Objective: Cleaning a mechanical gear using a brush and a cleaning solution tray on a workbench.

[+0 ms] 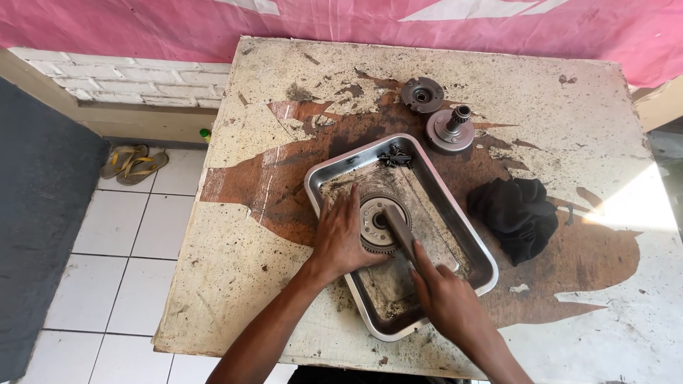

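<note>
A round toothed metal gear part (375,222) lies inside a dirty steel tray (455,210) on a worn table. My left hand (341,238) rests on the gear's left side and holds it down. My right hand (445,299) grips the handle of a brush (400,229), whose head lies on the gear's centre. A small dark metal piece (395,156) sits in the tray's far corner.
Beyond the tray stand two round metal clutch parts (422,94) (450,129). A black cloth (517,213) lies to the right of the tray. The table (270,85) has peeling paint. Sandals (134,163) lie on the tiled floor at left.
</note>
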